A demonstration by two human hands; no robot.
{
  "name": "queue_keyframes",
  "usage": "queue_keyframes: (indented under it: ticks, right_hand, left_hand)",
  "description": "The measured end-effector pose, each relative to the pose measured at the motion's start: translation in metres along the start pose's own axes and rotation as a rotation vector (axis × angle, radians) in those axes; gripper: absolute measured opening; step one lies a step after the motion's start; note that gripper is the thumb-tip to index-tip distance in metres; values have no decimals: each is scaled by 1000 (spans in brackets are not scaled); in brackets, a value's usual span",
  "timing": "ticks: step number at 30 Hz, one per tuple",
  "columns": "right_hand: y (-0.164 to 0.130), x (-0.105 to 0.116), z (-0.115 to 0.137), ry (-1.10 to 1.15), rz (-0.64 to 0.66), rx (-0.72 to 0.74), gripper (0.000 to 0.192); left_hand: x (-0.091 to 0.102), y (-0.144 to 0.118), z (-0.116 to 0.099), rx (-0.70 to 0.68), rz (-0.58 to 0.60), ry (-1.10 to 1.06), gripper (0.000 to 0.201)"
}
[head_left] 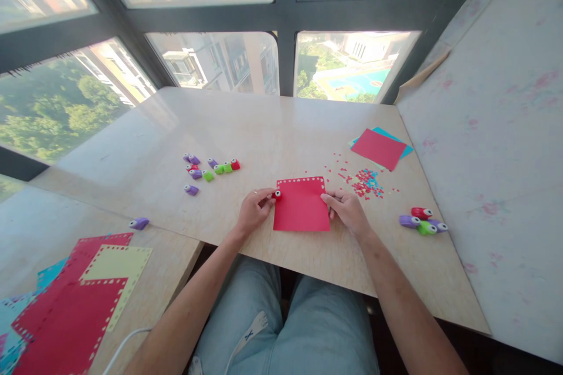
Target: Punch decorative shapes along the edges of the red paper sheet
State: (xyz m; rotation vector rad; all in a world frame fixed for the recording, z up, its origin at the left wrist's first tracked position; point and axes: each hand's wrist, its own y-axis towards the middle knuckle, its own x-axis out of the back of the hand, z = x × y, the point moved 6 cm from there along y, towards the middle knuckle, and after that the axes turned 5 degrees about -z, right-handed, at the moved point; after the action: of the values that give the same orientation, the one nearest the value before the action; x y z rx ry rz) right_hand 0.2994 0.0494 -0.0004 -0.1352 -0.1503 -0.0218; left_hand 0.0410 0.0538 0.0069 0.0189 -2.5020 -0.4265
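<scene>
A red sheet of paper lies in front of me, with a row of small punched holes along its top edge and a few down the upper right side. My left hand is closed around a small red craft punch set at the sheet's left edge, near the top. On the opposite edge, my right hand pinches the paper between thumb and fingers. Small red and blue paper cut-outs are scattered beyond my right hand.
Several purple, green and red punches stand at the left; more punches sit at the right by the wall. A stack of coloured sheets lies back right. Punched sheets cover the left ledge, with a purple punch behind them.
</scene>
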Motion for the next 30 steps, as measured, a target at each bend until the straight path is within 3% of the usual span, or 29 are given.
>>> queue_keyframes:
  ticks: [5, 10, 12, 14, 18, 30]
  right_hand:
    - [0, 1, 2, -17, -8, 11, 34]
    - [1, 1, 2, -54, -5, 20, 33]
    - [1, 1, 0, -68, -3, 30, 34]
    - [2, 1, -2, -74, 0, 41, 35]
    - [2, 1, -4, -87, -6, 62, 38]
    - [2, 0, -1, -140, -50, 34, 42]
  left_hand:
    - [1, 0, 0, 67, -1, -72, 27]
    - [14, 5, 7, 293, -102, -233, 33]
    - [14, 9, 12, 446, -32, -256, 37]
    - [10, 13, 16, 573, 113, -235, 43]
    - [4, 22, 17, 671, 353, -154, 46]
    - [1, 27, 19, 659, 527, -178, 50]
